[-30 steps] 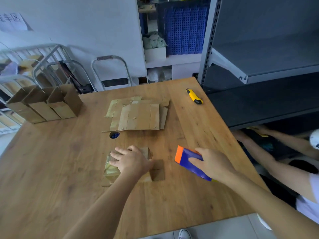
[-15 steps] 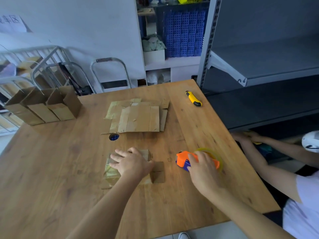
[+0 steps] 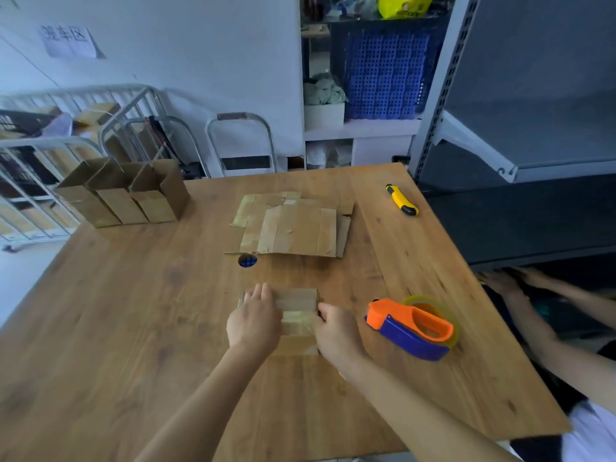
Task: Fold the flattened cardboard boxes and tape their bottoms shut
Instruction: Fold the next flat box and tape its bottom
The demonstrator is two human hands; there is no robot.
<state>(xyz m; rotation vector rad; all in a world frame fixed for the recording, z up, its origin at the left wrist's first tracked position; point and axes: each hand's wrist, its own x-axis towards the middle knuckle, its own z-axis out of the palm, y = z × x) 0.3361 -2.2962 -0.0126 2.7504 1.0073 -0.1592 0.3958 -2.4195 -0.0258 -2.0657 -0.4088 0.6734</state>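
Now you are pressing your left hand flat on the cardboard box, right hand gripping its edge, probably steadying it.

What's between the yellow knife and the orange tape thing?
Just bare wooden table between the yellow knife and the tape dispenser, in the head view.

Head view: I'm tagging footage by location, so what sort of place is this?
Probably a packing or stockroom workspace: grey metal shelving, blue perforated plastic crates, and folded brown cardboard boxes with an orange-and-blue tape dispenser on the wooden table.
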